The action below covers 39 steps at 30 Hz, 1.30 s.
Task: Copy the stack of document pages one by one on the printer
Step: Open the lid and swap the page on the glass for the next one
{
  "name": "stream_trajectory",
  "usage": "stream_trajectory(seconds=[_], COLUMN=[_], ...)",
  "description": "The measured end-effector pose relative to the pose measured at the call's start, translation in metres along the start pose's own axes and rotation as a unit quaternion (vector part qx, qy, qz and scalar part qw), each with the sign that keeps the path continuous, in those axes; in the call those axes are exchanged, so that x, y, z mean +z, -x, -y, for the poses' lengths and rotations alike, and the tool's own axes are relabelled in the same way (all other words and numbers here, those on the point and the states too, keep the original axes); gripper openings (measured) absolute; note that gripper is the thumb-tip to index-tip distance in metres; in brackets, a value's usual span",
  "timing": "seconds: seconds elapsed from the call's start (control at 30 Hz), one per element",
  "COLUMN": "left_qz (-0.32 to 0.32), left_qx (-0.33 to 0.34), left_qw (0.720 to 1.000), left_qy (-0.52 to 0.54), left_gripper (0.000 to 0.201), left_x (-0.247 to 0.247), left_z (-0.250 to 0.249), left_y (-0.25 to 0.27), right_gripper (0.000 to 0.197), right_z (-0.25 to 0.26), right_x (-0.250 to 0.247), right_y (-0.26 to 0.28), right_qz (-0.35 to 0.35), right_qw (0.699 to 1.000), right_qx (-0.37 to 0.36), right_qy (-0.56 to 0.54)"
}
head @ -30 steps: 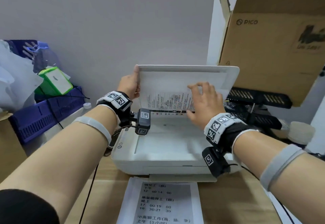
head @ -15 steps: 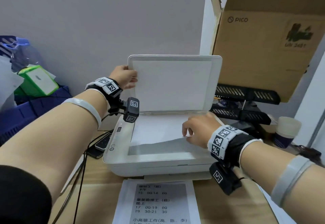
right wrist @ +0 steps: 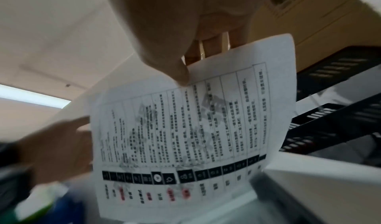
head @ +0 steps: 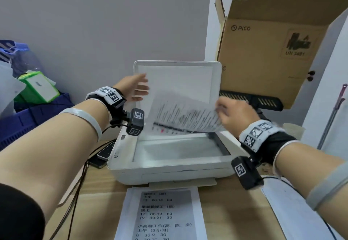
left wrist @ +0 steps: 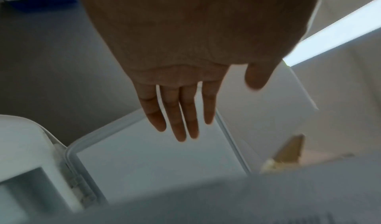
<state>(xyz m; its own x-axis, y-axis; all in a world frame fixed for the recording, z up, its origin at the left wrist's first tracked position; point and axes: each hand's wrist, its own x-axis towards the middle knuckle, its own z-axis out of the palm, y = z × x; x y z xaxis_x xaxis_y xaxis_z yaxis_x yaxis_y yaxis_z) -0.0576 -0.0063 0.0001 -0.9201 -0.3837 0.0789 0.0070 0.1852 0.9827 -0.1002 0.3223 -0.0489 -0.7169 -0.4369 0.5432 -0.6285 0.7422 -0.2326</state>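
Right hand pinches printed page above printer glass.

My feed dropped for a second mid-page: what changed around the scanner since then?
The right hand lifted the printed page off the scanner glass, pinching its edge. The left hand let go of the scanner lid and now hovers open. The lid stays raised; the copy still lies at the output.

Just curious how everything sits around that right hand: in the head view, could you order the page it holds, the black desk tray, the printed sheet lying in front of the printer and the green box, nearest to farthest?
1. Document page: pinched in the right hand, over the scanner.
2. Black desk tray: just behind the hand, on its right.
3. Printed sheet: in front of the printer, toward the person.
4. Green box: far left, by the blue crate.
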Motion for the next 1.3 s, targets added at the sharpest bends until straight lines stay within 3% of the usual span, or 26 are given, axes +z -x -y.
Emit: stream_trajectory(seconds=[0.07, 0.13, 0.23, 0.3, 0.37, 0.5, 0.63, 0.73, 0.8, 0.83, 1.0, 1.07, 1.17, 1.3], left_qz=[0.103, 0.176, 0.166, 0.168, 0.19, 0.237, 0.273, 0.278, 0.275, 0.272, 0.274, 0.282, 0.32, 0.303], left_qx=[0.007, 0.014, 0.079, 0.099, 0.085, 0.035, -0.02, -0.065, -0.071, -0.073, -0.076, -0.065, -0.072, -0.085], left_qw=[0.995, 0.983, 0.975, 0.977, 0.978, 0.97, 0.956, 0.949, 0.944, 0.943, 0.94, 0.938, 0.927, 0.935], left_qy=[-0.01, -0.051, -0.124, -0.08, -0.032, -0.044, -0.107, -0.135, -0.168, -0.177, -0.187, -0.188, -0.181, -0.163], left_gripper=[0.08, 0.088, 0.052, 0.025, 0.015, 0.013, 0.004, 0.01, 0.004, 0.003, 0.042, 0.035, 0.021, 0.016], left_x=[0.017, 0.046, 0.098, 0.135, 0.172, 0.253, 0.318, 0.353, 0.37, 0.375, 0.373, 0.36, 0.326, 0.264], left_z=[-0.003, -0.004, -0.001, 0.002, 0.004, 0.013, 0.035, 0.057, 0.072, 0.081, 0.111, 0.114, 0.114, 0.123], left_y=[0.022, 0.043, 0.059, 0.063, 0.072, 0.097, 0.124, 0.141, 0.149, 0.151, 0.157, 0.157, 0.159, 0.162], right_gripper=[0.007, 0.007, 0.008, 0.009, 0.011, 0.01, 0.009, 0.012, 0.016, 0.018, 0.017, 0.008, 0.033, 0.014], right_z=[-0.021, -0.044, -0.078, -0.101, -0.127, -0.174, -0.216, -0.236, -0.244, -0.247, -0.248, -0.236, -0.209, -0.115], right_x=[-0.022, -0.044, -0.073, -0.093, -0.111, -0.139, -0.143, -0.133, -0.122, -0.117, -0.095, -0.091, -0.076, -0.02], right_y=[0.002, 0.011, 0.039, 0.065, 0.094, 0.154, 0.202, 0.23, 0.243, 0.248, 0.256, 0.251, 0.229, 0.191], right_qz=[-0.022, -0.041, -0.055, -0.058, -0.055, 0.041, 0.165, 0.197, 0.214, 0.227, 0.257, 0.262, 0.204, 0.235], right_qw=[0.998, 0.993, 0.987, 0.982, 0.975, 0.955, 0.912, 0.894, 0.888, 0.883, 0.866, 0.864, 0.884, 0.933], right_qx=[0.059, 0.097, 0.138, 0.176, 0.214, 0.291, 0.355, 0.38, 0.385, 0.388, 0.397, 0.391, 0.376, 0.271], right_qy=[-0.029, -0.044, -0.053, -0.045, -0.025, 0.048, 0.125, 0.134, 0.133, 0.133, 0.16, 0.182, 0.19, 0.006])
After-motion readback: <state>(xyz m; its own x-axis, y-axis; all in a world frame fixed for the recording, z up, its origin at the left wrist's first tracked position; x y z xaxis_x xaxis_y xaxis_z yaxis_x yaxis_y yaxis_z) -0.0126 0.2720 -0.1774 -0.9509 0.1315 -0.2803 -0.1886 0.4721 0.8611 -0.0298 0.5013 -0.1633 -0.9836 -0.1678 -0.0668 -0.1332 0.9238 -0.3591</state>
